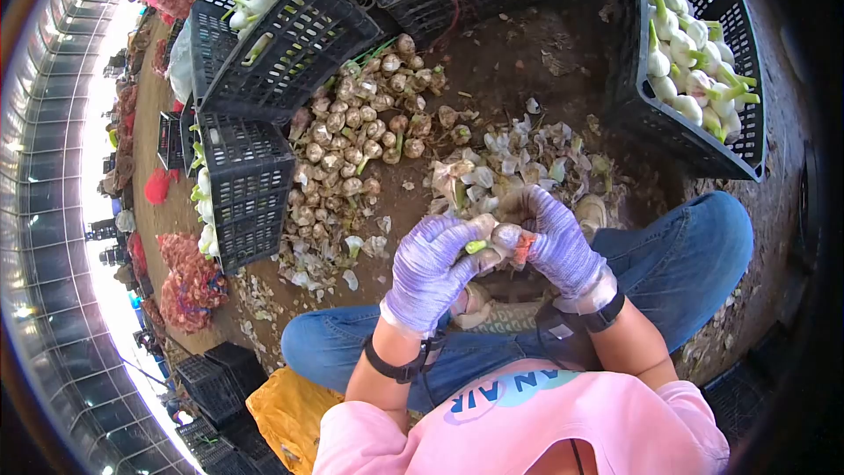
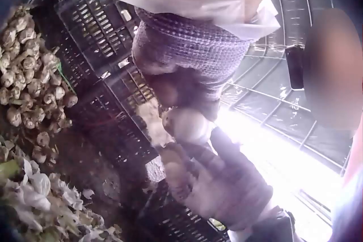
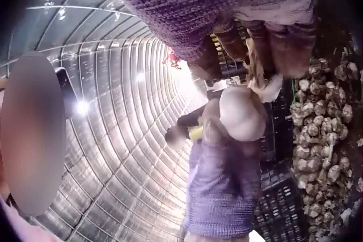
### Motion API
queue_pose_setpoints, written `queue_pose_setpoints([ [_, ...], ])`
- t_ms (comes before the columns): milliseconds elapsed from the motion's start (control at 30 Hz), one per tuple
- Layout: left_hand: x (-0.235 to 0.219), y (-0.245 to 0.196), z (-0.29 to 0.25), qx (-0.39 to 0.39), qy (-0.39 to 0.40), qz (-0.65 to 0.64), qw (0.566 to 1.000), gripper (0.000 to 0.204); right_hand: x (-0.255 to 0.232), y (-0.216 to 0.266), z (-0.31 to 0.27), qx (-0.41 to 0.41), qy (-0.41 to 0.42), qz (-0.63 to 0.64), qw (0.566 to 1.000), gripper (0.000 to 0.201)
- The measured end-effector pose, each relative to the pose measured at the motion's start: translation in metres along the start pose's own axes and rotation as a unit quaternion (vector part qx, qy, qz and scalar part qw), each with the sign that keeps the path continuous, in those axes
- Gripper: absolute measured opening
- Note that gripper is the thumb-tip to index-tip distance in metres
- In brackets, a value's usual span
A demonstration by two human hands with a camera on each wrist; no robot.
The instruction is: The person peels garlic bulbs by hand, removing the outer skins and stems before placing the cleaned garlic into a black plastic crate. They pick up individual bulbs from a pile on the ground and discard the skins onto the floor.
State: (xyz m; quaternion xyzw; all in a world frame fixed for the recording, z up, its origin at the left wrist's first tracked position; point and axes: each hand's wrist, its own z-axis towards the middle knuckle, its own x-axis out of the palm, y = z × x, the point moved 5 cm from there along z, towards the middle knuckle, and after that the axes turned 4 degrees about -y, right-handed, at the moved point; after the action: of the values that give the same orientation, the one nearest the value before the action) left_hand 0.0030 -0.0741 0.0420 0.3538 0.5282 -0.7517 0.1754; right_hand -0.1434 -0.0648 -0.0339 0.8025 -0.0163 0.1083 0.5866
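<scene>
In front of my lap my left hand (image 1: 429,271), in a purple knitted glove, grips a garlic bulb (image 3: 243,113) whose short green stem (image 1: 476,246) sticks out at the fingers. The bulb looks white and smooth in both wrist views. My right hand (image 1: 559,242), gloved alike, meets it from the other side and pinches a strip of dry garlic skin (image 3: 254,66) hanging onto the bulb. Orange-red material (image 1: 525,246) shows at the right fingers. Beneath the hands lies a heap of loose garlic skins (image 1: 519,158). Part of the bulb is hidden by fingers.
Left of the skins, unpeeled garlic bulbs (image 1: 352,123) are piled on the dirt floor. A black crate (image 1: 703,142) of white garlic stands at the right; more crates (image 1: 251,189) stand at left and back. A yellow cloth (image 1: 294,413) lies beside my left hip.
</scene>
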Motion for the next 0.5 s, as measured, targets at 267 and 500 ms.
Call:
queue_pose_setpoints([
  [267,-0.005,0.005,-0.001,-0.008,-0.032,0.009,0.999,0.037,0.008,0.010,-0.008,0.086,0.055,0.146,0.984,0.025],
  [500,-0.002,0.021,-0.009,-0.045,-0.043,-0.216,0.974,0.026,-0.011,-0.004,0.004,0.164,-0.020,0.326,0.931,0.020],
])
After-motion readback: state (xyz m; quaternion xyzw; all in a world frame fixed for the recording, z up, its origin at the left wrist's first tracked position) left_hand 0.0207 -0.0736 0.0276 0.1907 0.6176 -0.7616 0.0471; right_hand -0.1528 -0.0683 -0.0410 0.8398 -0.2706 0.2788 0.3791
